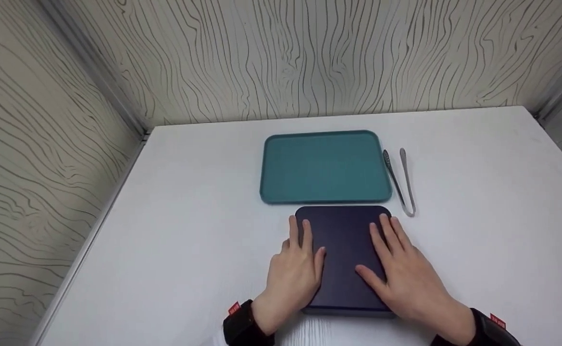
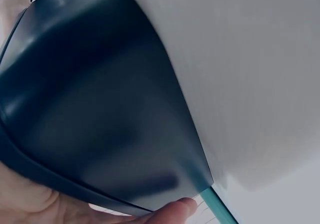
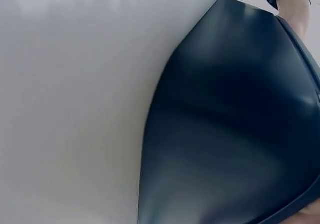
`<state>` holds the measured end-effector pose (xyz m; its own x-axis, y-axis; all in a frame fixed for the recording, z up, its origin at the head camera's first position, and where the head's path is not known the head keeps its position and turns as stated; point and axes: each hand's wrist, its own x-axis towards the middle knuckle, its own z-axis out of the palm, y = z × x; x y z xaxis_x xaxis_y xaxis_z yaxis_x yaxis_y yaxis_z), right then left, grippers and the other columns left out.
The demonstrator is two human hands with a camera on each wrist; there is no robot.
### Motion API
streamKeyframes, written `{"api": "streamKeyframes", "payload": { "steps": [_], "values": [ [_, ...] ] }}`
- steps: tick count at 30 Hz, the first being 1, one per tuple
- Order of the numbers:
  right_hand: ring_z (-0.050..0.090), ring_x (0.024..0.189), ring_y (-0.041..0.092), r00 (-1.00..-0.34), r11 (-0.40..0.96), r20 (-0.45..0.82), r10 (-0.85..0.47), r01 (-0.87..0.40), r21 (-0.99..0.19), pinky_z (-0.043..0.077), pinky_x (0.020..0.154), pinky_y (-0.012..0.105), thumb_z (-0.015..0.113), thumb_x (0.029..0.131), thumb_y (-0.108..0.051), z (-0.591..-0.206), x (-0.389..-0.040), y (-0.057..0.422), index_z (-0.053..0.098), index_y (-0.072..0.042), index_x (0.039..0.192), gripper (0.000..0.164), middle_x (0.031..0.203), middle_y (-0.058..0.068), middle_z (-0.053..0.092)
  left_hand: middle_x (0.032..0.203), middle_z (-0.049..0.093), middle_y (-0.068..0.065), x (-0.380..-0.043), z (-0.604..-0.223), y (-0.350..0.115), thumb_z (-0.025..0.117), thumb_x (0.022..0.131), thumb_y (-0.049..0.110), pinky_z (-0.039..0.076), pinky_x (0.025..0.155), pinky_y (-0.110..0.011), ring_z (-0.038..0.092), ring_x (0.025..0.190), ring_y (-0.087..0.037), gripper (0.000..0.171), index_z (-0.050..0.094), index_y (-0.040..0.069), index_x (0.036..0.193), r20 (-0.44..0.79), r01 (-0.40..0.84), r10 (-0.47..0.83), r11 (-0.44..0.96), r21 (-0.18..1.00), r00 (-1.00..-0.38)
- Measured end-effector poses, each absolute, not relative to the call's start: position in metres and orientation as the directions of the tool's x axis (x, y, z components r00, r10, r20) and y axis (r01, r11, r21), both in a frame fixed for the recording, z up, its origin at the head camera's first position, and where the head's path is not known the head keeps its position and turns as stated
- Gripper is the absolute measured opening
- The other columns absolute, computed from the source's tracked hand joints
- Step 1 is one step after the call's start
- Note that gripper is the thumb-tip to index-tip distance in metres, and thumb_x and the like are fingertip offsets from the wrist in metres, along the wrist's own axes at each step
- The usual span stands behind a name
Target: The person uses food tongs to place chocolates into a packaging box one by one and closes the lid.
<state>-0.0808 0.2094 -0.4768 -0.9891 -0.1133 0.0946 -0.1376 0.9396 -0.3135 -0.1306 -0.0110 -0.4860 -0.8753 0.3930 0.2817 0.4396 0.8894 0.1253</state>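
A dark navy box with a lid (image 1: 343, 259) stands on the white table. My left hand (image 1: 294, 274) rests on its left edge, thumb and two straight fingers on the lid, another finger lower along the side. Across the right edge lies my right hand (image 1: 405, 274), its fingers straight and spread and its thumb pointing inward on the lid. The wrist views show the smooth side walls of the box (image 2: 110, 114) standing on the tabletop, and a fingertip (image 2: 175, 210) touches the wall in the left one. What the box contains is hidden.
Just behind the box lies a teal tray (image 1: 326, 168). Metal tongs (image 1: 409, 192) lie spread beside the tray's right edge. A wood-grain panel (image 1: 285, 57) rises at the back, and another panel (image 1: 31, 192) stands along the left of the table (image 1: 189, 216).
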Motion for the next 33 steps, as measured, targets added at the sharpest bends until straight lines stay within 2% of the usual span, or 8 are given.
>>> {"api": "streamKeyframes", "payload": {
  "steps": [5,9,13,22,27,33],
  "values": [
    [0.025,0.160,0.048,-0.985,0.950,0.106,-0.138,-0.161,-0.269,0.046,0.120,0.058,0.059,0.103,-0.053,-0.476,-0.083,0.209,0.038,-0.002,0.161,0.081,0.174,0.023,0.026,0.155,0.052,-0.026,-0.134,-0.485,-0.013,0.046,0.111,0.040,0.062,0.059,-0.030,0.075,0.099,-0.022,0.058,0.052,0.000,0.152,0.274,0.456,0.418,0.885,0.091,-0.866],
    [0.019,0.162,0.048,-0.988,0.935,0.012,-0.153,-0.149,-0.321,0.038,0.124,0.063,0.055,0.103,-0.061,-0.472,-0.092,0.210,0.034,-0.003,0.163,0.086,0.175,0.022,0.022,0.164,0.043,-0.027,-0.142,-0.481,-0.023,0.043,0.112,0.042,0.065,0.068,-0.036,0.071,0.119,-0.028,0.062,0.044,0.000,0.158,0.150,0.471,0.450,0.864,0.179,-0.881],
    [0.019,0.162,0.048,-0.986,0.925,-0.008,-0.164,-0.151,-0.348,0.034,0.125,0.067,0.052,0.103,-0.063,-0.470,-0.106,0.211,0.031,-0.002,0.164,0.088,0.175,0.022,0.021,0.171,0.034,-0.020,-0.154,-0.480,-0.035,0.040,0.113,0.041,0.066,0.079,-0.044,0.062,0.137,-0.034,0.065,0.035,0.000,0.162,0.061,0.470,0.471,0.845,0.255,-0.880],
    [0.017,0.162,0.050,-0.985,0.916,-0.014,-0.173,-0.156,-0.369,0.032,0.125,0.070,0.050,0.105,-0.060,-0.475,-0.120,0.213,0.025,0.000,0.165,0.089,0.176,0.024,0.017,0.170,0.038,-0.019,-0.161,-0.489,-0.037,0.040,0.113,0.035,0.066,0.080,-0.047,0.063,0.134,-0.036,0.062,0.036,-0.002,0.161,0.101,0.499,0.491,0.825,0.264,-0.865],
    [0.013,0.163,0.049,-0.984,0.907,-0.041,-0.173,-0.143,-0.397,0.029,0.126,0.071,0.049,0.105,-0.062,-0.475,-0.124,0.214,0.022,-0.001,0.166,0.091,0.177,0.022,0.013,0.170,0.038,-0.018,-0.163,-0.491,-0.037,0.041,0.112,0.036,0.066,0.079,-0.047,0.063,0.135,-0.035,0.062,0.037,-0.001,0.161,0.102,0.477,0.467,0.840,0.258,-0.878],
    [0.013,0.163,0.049,-0.990,0.915,-0.052,-0.131,-0.100,-0.392,0.027,0.126,0.072,0.050,0.104,-0.064,-0.468,-0.131,0.229,0.024,-0.003,0.167,0.091,0.177,0.022,0.016,0.171,0.032,-0.024,-0.167,-0.484,-0.043,0.044,0.111,0.047,0.064,0.086,-0.055,0.049,0.148,-0.043,0.070,0.034,0.002,0.164,0.037,0.392,0.414,0.826,0.406,-0.909]
  ]
}}
